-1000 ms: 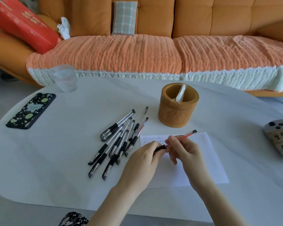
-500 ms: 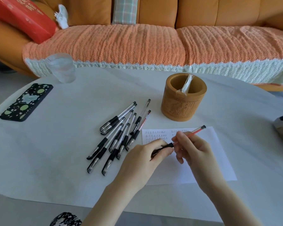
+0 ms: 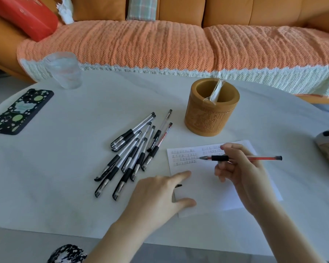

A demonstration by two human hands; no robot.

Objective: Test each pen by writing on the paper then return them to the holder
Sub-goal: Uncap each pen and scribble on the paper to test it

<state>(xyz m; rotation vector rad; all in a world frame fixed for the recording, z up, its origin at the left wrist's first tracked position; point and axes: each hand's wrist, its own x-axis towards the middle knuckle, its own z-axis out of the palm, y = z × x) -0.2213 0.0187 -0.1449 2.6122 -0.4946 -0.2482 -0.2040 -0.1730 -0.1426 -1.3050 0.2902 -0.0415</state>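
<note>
Holding the uncapped red pen (image 3: pixel 241 158) level over the paper (image 3: pixel 207 188), tip pointing left above the written rows.

My right hand (image 3: pixel 241 173) pinches the pen behind its black grip; my left hand (image 3: pixel 158 196) lies flat at the paper's left edge, fingers loosely spread over a small black piece, likely the cap (image 3: pixel 178 185), though I cannot tell if they grip it. Capped pens (image 3: pixel 133 154) lie heaped just left of the paper, and the holder (image 3: pixel 211 118) stands behind it on the table (image 3: pixel 65 168).
</note>
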